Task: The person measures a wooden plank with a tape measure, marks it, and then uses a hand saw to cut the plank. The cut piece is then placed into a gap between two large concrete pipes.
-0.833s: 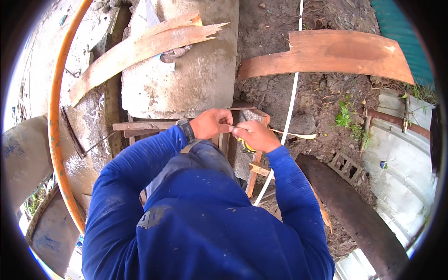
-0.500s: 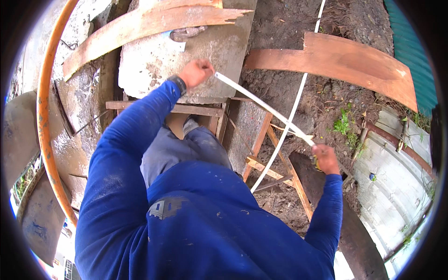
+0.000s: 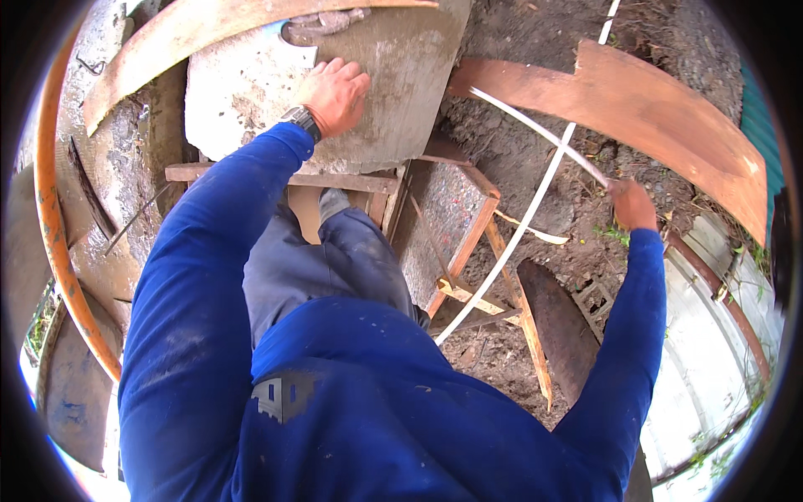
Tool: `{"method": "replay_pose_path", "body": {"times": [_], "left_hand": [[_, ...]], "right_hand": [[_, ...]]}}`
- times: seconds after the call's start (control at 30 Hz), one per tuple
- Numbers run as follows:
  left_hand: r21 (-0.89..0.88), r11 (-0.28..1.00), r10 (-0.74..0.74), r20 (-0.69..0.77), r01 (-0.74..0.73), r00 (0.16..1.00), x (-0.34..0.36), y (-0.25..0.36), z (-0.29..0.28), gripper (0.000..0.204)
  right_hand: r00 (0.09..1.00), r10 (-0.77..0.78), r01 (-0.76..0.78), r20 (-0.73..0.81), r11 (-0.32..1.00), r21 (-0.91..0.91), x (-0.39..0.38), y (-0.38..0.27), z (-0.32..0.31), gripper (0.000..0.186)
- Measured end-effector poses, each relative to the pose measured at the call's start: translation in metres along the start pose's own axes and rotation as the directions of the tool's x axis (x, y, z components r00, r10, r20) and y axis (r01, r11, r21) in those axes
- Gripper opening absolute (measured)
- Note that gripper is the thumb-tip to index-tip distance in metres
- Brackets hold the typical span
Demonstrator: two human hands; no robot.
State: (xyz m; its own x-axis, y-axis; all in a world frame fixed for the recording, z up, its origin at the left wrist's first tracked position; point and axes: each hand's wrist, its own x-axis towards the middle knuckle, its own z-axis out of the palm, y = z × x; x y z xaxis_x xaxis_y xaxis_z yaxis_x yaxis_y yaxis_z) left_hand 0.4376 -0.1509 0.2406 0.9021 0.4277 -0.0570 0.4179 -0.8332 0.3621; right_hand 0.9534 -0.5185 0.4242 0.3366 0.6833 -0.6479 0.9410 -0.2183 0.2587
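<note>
My left hand [image 3: 336,94], back upward and a wristwatch at the cuff, lies on or just over the grey concrete slab [image 3: 401,92] with its fingers stretched forward and nothing seen in them. Beside its fingertips is a small flat piece with a white and blue edge [image 3: 301,56]. Out to the right, my right hand [image 3: 634,205] is closed round a tape measure whose case is hidden in the palm. Its whitish blade [image 3: 544,134] sticks out toward the upper left, the tip free, passing over a long white strip [image 3: 523,227].
A reddish-brown board [image 3: 652,105] with a stepped edge lies over soil at right. A thin curved plywood piece [image 3: 192,38] spans the upper left. An orange pipe [image 3: 48,201] curves down the left. Wooden braces [image 3: 523,318] and corrugated sheets [image 3: 703,326] stand lower right.
My left hand has let go of the tape's end and moved up onto the slab, fingers opening. My right hand has moved up and right with the tape, its tip now loose.
</note>
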Motion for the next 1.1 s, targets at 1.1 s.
{"method": "replay_pose_path", "body": {"times": [1.1], "left_hand": [[-0.068,0.997,-0.016,0.073,0.021,0.997,0.007,-0.001,-0.008,0.022]], "right_hand": [[0.879,0.433,-0.43,0.2,0.901,-0.06,0.202,0.038,-0.035,0.048]]}}
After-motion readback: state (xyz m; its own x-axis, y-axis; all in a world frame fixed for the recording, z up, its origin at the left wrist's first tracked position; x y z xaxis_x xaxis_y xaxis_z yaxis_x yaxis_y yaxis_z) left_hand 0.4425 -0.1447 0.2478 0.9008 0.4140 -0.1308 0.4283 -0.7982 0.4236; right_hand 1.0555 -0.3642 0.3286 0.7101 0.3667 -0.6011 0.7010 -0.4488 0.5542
